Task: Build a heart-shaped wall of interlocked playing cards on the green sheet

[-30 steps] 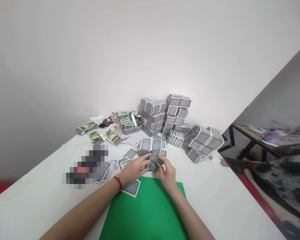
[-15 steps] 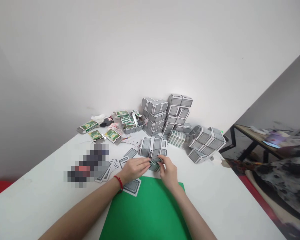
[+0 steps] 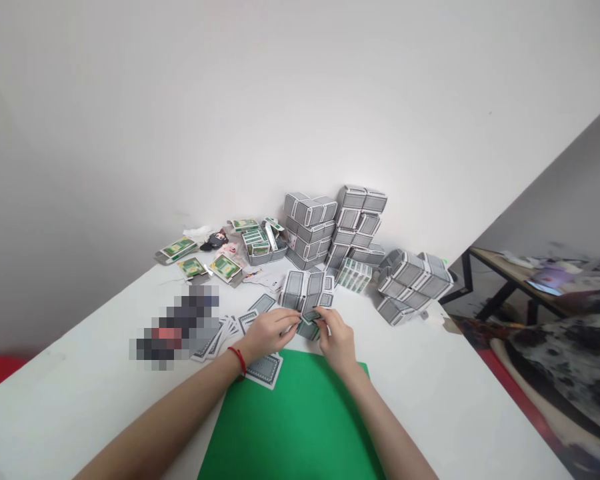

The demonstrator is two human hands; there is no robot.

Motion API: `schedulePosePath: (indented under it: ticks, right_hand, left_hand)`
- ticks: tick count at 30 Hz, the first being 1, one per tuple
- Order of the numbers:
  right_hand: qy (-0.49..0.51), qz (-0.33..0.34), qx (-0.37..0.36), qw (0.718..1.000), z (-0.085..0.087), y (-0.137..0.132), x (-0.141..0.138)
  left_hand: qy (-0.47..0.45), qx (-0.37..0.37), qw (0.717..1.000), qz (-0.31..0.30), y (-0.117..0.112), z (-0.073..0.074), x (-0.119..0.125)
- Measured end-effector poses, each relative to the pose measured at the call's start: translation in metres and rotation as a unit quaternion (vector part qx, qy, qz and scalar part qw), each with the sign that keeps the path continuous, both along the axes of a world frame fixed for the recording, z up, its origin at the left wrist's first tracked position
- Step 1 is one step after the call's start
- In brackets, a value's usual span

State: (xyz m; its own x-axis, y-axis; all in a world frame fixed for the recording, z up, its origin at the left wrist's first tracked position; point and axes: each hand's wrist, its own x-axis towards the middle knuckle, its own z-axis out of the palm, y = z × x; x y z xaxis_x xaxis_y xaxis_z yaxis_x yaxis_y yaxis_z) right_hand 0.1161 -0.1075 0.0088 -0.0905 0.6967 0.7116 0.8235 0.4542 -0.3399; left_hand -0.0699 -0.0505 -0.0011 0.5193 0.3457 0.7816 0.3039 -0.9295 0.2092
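My left hand (image 3: 269, 332) and my right hand (image 3: 337, 340) meet just beyond the far edge of a green mat (image 3: 295, 427). Both pinch a small grey-backed folded card piece (image 3: 311, 317) between their fingertips. A red string circles my left wrist. A single grey-backed card (image 3: 263, 369) lies face down beside that wrist, partly on the mat's edge. Several loose cards (image 3: 220, 335) fan out to the left of my left hand. Flat card panels (image 3: 305, 288) lie right behind my fingers.
Stacks of grey card cubes (image 3: 335, 227) stand against the white wall, with more cubes (image 3: 413, 283) at the right table edge. Green card boxes (image 3: 220, 267) and a small tray (image 3: 263, 248) lie at the back left. A blurred patch covers something left of the cards.
Both hands have stayed together on the card piece, with the fingers shifting slightly on it. The view has tilted a little.
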Motion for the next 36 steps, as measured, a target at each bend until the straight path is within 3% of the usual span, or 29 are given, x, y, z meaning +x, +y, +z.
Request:
schedulePosePath:
  ticks: [7, 20, 26, 36]
  right_hand:
    - [-0.039, -0.001, -0.038, 0.999, 0.009, 0.0, -0.002]
    - [-0.101, -0.02, -0.024, 0.994, 0.006, 0.004, 0.001]
    - [-0.039, 0.01, -0.052, 0.998, 0.008, 0.002, 0.002]
    - [0.054, 0.001, -0.047, 0.997, 0.013, 0.001, -0.003]
  left_hand:
    - [0.009, -0.017, 1.0, 0.0, 0.003, -0.003, 0.0]
    - [0.009, -0.018, 1.0, -0.005, 0.003, -0.002, -0.001]
    - [0.013, -0.014, 1.0, 0.002, 0.003, -0.003, 0.0]
    - [0.023, 0.004, 1.0, 0.019, 0.003, -0.006, 0.002]
